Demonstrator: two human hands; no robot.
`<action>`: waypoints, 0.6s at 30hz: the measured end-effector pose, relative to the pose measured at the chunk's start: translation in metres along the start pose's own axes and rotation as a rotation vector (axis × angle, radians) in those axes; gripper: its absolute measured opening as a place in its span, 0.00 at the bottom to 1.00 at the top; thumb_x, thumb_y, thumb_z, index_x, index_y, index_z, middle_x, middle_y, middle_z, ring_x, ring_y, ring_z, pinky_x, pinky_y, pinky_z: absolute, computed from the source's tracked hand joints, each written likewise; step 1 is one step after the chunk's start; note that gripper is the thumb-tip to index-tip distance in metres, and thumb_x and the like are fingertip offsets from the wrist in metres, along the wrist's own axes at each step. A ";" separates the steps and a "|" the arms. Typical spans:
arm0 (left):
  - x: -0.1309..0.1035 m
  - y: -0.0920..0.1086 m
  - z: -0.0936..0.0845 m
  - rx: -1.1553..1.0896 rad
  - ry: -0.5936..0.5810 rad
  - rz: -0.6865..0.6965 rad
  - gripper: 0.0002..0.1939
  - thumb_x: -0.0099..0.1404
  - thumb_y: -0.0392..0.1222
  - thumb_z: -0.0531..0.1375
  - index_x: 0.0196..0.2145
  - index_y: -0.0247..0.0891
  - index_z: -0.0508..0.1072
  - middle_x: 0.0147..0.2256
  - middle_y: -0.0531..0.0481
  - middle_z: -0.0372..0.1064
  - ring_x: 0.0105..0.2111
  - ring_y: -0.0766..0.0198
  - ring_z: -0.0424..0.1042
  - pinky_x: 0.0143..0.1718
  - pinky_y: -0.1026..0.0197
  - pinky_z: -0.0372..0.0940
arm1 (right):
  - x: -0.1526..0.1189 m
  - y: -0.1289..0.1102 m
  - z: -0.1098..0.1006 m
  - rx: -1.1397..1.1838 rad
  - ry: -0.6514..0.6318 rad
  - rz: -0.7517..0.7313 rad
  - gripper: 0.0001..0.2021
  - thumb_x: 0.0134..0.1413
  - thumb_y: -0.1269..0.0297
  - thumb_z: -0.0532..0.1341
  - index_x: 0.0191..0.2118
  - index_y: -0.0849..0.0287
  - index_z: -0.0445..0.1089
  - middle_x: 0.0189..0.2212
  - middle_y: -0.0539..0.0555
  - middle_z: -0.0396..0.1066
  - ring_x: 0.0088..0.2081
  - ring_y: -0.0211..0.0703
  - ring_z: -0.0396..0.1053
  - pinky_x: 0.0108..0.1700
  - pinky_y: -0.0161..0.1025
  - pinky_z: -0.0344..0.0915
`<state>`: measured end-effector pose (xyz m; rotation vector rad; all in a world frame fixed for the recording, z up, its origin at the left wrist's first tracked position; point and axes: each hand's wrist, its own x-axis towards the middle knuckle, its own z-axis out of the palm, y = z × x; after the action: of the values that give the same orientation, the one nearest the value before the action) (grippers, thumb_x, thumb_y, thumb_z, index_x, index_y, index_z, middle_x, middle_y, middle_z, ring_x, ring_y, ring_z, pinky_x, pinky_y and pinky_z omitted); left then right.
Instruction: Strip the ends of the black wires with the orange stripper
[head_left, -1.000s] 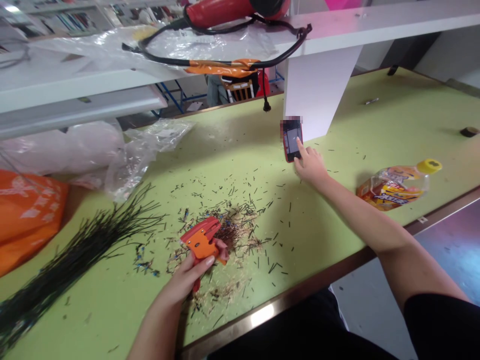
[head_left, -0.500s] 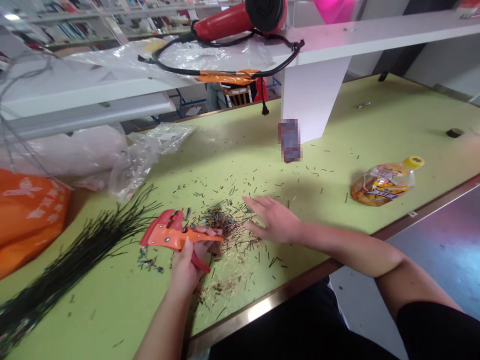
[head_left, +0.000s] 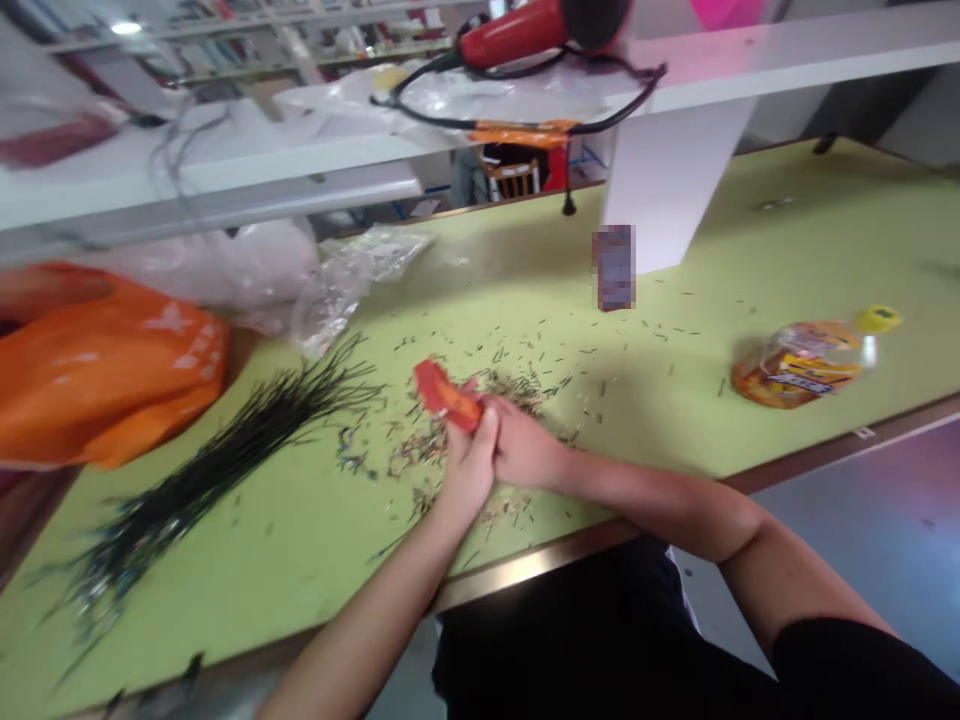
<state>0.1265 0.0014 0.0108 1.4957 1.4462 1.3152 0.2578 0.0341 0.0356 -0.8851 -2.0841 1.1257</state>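
Both my hands meet above the littered table, around an orange and red wire stripper point(head_left: 454, 400). My left hand point(head_left: 470, 465) is closed on it, thumb on top and the jaw end pointing up and left. Against it, my right hand point(head_left: 529, 445) closes over the handle end, which its fingers hide; motion blurs the details. Short black and copper-coloured wire scraps point(head_left: 416, 450) lie under and around the hands. To the left, a long bundle of black wires point(head_left: 232, 450) rests on the table.
A drink bottle with a yellow cap point(head_left: 799, 365) lies at right. A pixelated upright object point(head_left: 615, 268) leans by the white shelf support point(head_left: 675, 190). An orange bag point(head_left: 150, 370) and clear plastic point(head_left: 360, 270) occupy the left. A red heat gun point(head_left: 517, 35) sits on the shelf above.
My right hand, open and apart before, has come to the wire stripper and closed beside my left. The stripper has moved up and right, and its handles are now covered. The view has shifted left.
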 end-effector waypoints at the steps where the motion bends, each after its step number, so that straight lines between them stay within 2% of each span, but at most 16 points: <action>1: 0.000 0.006 0.002 0.034 -0.063 0.018 0.30 0.79 0.55 0.55 0.73 0.49 0.58 0.68 0.38 0.63 0.71 0.45 0.63 0.70 0.42 0.67 | -0.001 0.003 -0.006 0.038 0.006 0.009 0.27 0.60 0.71 0.61 0.64 0.51 0.72 0.53 0.58 0.77 0.54 0.58 0.75 0.59 0.62 0.75; 3: 0.003 0.015 -0.003 0.077 -0.198 0.076 0.31 0.79 0.54 0.55 0.75 0.50 0.55 0.70 0.40 0.62 0.72 0.47 0.63 0.70 0.42 0.66 | -0.002 0.012 -0.021 0.205 0.051 0.111 0.16 0.66 0.63 0.60 0.57 0.54 0.74 0.44 0.59 0.76 0.43 0.54 0.76 0.51 0.60 0.78; 4: 0.005 0.017 -0.010 0.125 -0.229 0.109 0.32 0.79 0.55 0.56 0.75 0.50 0.55 0.71 0.41 0.61 0.73 0.47 0.60 0.71 0.41 0.64 | -0.003 0.018 -0.029 0.287 0.083 0.169 0.14 0.66 0.58 0.63 0.54 0.53 0.74 0.42 0.57 0.75 0.42 0.53 0.75 0.51 0.60 0.77; 5: 0.008 0.018 -0.021 0.194 -0.242 0.137 0.31 0.78 0.56 0.57 0.73 0.49 0.59 0.71 0.42 0.62 0.73 0.47 0.60 0.71 0.40 0.64 | -0.002 0.025 -0.037 0.346 0.139 0.201 0.14 0.65 0.54 0.64 0.52 0.53 0.74 0.40 0.56 0.74 0.41 0.52 0.75 0.52 0.60 0.76; 7: 0.012 0.013 -0.050 0.365 -0.238 0.159 0.24 0.78 0.54 0.56 0.66 0.47 0.70 0.66 0.42 0.70 0.68 0.49 0.68 0.70 0.41 0.64 | 0.000 0.038 -0.052 0.467 0.228 0.234 0.17 0.62 0.48 0.68 0.49 0.52 0.75 0.40 0.55 0.74 0.44 0.51 0.75 0.56 0.57 0.74; 9: 0.017 -0.001 -0.085 0.560 -0.177 0.146 0.17 0.77 0.51 0.56 0.55 0.44 0.79 0.58 0.43 0.78 0.60 0.51 0.75 0.68 0.43 0.67 | 0.003 0.048 -0.061 0.595 0.258 0.247 0.17 0.59 0.46 0.70 0.47 0.52 0.75 0.40 0.53 0.75 0.45 0.49 0.75 0.56 0.52 0.74; 11: 0.024 -0.022 -0.123 0.734 -0.074 0.106 0.17 0.76 0.49 0.55 0.51 0.41 0.80 0.56 0.42 0.79 0.57 0.50 0.76 0.65 0.43 0.68 | 0.006 0.052 -0.064 0.676 0.266 0.239 0.17 0.58 0.46 0.72 0.42 0.53 0.75 0.36 0.52 0.75 0.40 0.46 0.74 0.49 0.47 0.75; 15: 0.042 -0.065 -0.191 0.970 0.177 -0.089 0.17 0.74 0.44 0.54 0.50 0.37 0.80 0.54 0.38 0.78 0.56 0.47 0.75 0.63 0.45 0.67 | 0.010 0.051 -0.055 0.738 0.257 0.244 0.22 0.54 0.42 0.74 0.29 0.55 0.70 0.23 0.48 0.66 0.26 0.39 0.65 0.30 0.39 0.66; 18: 0.059 -0.082 -0.221 1.080 0.216 -0.179 0.18 0.73 0.40 0.55 0.54 0.34 0.79 0.59 0.33 0.75 0.58 0.45 0.73 0.63 0.44 0.66 | 0.012 0.048 -0.047 0.797 0.287 0.251 0.25 0.51 0.42 0.76 0.24 0.54 0.65 0.18 0.44 0.57 0.21 0.36 0.57 0.23 0.38 0.60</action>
<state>-0.1141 0.0333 0.0054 1.7815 2.5879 0.5541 0.2991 0.0853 0.0178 -0.8368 -1.1438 1.6675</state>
